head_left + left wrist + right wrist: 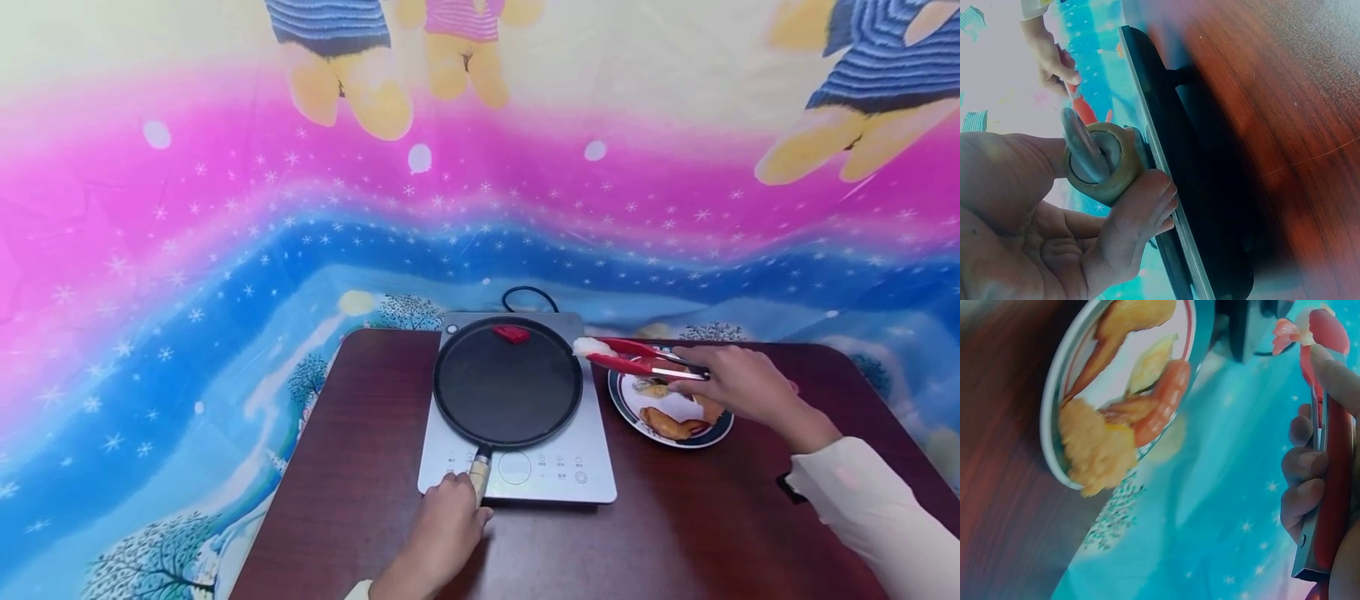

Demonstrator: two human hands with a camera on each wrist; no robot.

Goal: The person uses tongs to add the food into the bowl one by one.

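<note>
My left hand (448, 523) grips the wooden handle (1124, 164) of a flat black frying pan (507, 392), thumb and fingers around it. The pan sits on a white induction cooker (592, 454), a red piece of food (512, 334) lying near its far rim. My right hand (738, 383) holds red-and-metal tongs (637, 358) above the plate, their tips pointing left to the pan's right rim. Between the tips is a whitish piece (590, 347) with a pinkish, fan-like end in the right wrist view, shrimp-like in look.
A plate (622, 410) right of the cooker bears a chicken wing (1138, 317), a sausage (1163, 403), a breaded piece (1097, 450) and a pale yellowish piece (1152, 364). Behind the cooker loops a black cord (528, 289). A printed cloth (300, 183) hangs behind the dark wooden table (352, 400).
</note>
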